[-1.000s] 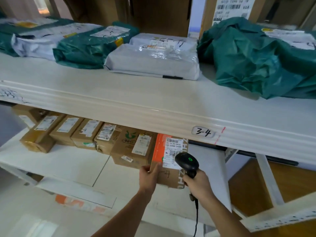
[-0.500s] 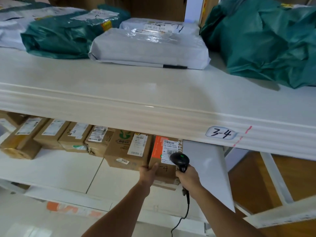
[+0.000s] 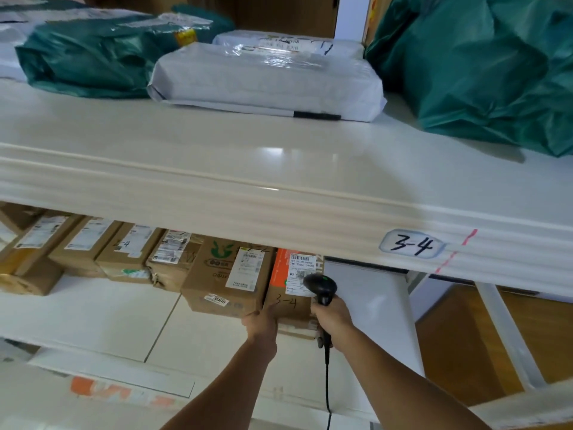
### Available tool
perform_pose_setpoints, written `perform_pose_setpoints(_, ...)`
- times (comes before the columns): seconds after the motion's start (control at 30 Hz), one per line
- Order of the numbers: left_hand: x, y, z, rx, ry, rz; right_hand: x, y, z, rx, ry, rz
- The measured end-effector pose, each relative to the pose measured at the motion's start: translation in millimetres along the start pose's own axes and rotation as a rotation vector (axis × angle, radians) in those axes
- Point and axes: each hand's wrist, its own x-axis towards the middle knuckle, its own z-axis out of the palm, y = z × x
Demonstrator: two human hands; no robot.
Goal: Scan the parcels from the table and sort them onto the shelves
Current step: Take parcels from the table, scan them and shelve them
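Note:
An orange and brown cardboard parcel (image 3: pixel 290 297) marked "3-4" lies on the lower shelf (image 3: pixel 102 318), at the right end of a row of boxes. My left hand (image 3: pixel 260 321) holds its near left corner. My right hand (image 3: pixel 330 318) grips a black barcode scanner (image 3: pixel 321 287) whose head sits over the parcel's white label. The scanner's cable hangs down past my forearm.
Several brown boxes (image 3: pixel 226 280) line the lower shelf to the left. The upper shelf (image 3: pixel 279 187), labelled "3-4" (image 3: pixel 410 245), carries green bags (image 3: pixel 483 72) and grey poly mailers (image 3: pixel 263 79). A white upright (image 3: pixel 508 333) stands at right over a wooden floor.
The parcel has slid deeper under the upper shelf, beside the row of boxes. Both hands followed it in, and the camera has come closer to the shelves.

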Motion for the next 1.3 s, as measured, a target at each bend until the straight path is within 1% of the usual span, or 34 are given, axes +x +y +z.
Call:
perform_pose_setpoints(0.1, -12, 9, 0, -0.037, -0.07, -0.013, 3, 1, -2, 0.023, 0.03, -0.059)
perform_pose_setpoints(0.17, -20, 13, -5, 0.005, -0.077, 0.0, -3, 0, -7, 0.023, 0.048, -0.099)
perform_pose_setpoints(0.37, -60, 48, -17, 0.348, -0.193, 0.138, -55, -8, -33, 0.028, 0.012, -0.193)
perform_pose_setpoints(0.47, -80, 72, -16, 0.66, -0.243, 0.314, -89, -19, -45, 0.057, -0.012, -0.221)
perform_pose_setpoints(0.57, -110, 98, -15, 0.971, -0.306, 0.516, -130, -31, -52, 0.021, 0.033, -0.283)
perform_pose_setpoints(0.7, -140, 123, -23, 1.267, -0.441, 0.741, -188, -40, -46, -0.043, 0.143, -0.347)
perform_pose_setpoints(0.77, -157, 133, -33, 1.41, -0.481, 0.849, -219, -39, -38, -0.026, 0.182, -0.355)
perform_pose_setpoints(0.87, -182, 146, -49, 1.558, -0.515, 0.961, -268, -37, -23, 0.024, 0.232, -0.352)
perform_pose_setpoints(1.03, -218, 160, -70, 1.671, -0.559, 1.073, -328, -28, -8, 0.075, 0.287, -0.348)
perform_pose_setpoints(1.17, -240, 164, -78, 1.63, -0.57, 1.148, -359, -23, -7, 0.063, 0.334, -0.344)
perform_pose_setpoints(1.3, -254, 162, -84, 1.612, -0.603, 1.145, -377, -15, -11, 0.082, 0.349, -0.317)
